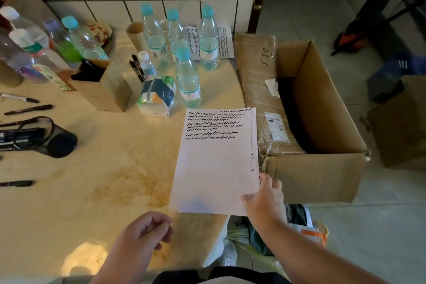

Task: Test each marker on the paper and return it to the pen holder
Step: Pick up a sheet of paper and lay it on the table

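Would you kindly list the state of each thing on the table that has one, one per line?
Paper: flat, top part scribbled, lower part blank.
Right hand: gripping the paper's lower right corner.
Left hand: loosely curled, empty.
Black mesh pen holder: tipped on its side, markers inside.
Wooden box: upright, dark markers inside.
Cardboard box: open.
Nearest water bottle: upright, capped.

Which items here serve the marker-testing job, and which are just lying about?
For the job: paper, loose markers, tipped black pen holder, wooden holder.
Lying about: water bottles, tissue pack, cardboard box, cardboard tube.
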A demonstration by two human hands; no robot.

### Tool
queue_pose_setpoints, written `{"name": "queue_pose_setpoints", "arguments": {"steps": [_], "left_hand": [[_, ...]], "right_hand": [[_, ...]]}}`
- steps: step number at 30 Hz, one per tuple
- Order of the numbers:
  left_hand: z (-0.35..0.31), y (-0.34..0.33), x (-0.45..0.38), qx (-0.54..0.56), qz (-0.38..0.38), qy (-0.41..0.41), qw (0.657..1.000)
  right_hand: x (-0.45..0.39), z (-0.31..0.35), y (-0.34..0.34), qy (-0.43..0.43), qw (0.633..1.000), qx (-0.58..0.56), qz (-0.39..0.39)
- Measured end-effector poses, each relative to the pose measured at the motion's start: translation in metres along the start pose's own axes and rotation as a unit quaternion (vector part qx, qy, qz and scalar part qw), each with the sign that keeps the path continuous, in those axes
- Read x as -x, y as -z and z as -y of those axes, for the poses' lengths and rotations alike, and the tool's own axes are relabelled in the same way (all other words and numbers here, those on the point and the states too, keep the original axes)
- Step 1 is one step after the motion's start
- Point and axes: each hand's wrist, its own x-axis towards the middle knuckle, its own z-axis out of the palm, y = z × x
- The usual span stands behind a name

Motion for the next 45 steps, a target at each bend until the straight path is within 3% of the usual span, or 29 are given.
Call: {"name": "queue_pose_setpoints", "arguments": {"steps": [3, 11, 17, 22, 31, 39, 45], "left_hand": [[0.002, 0.001, 0.002, -0.005, 0.005, 0.002, 1.0], [0.007, 0.008, 0.008, -0.011, -0.005, 0.009, 1.0], [0.013, 0.01, 0.016, -0.016, -0.006, 0.009, 1.0], [0.015, 0.009, 0.021, -0.011, -0.01, 0.0, 1.0], [0.021, 0.013, 0.03, -0.015, -0.028, 0.0, 0.999], [0.02, 0.013, 0.035, -0.002, -0.035, -0.011, 0.999], [0.03, 0.022, 0.036, 0.004, -0.046, -0.012, 0.999]], "right_hand": [[0.001, 0.0, -0.001, 0.012, 1.0, 0.011, -0.005], [-0.007, -0.003, 0.0, -0.053, 0.998, -0.019, 0.041], [-0.005, -0.002, -0.002, -0.003, 1.0, -0.008, -0.018], [-0.005, -0.001, -0.007, -0.002, 1.0, 0.003, 0.031], [-0.005, 0.004, -0.007, -0.087, 0.984, -0.129, 0.082], [0.002, 0.009, 0.002, -0.01, 0.989, -0.12, 0.081], [0.021, 0.01, 0.002, 0.032, 0.97, -0.226, 0.084]]}}
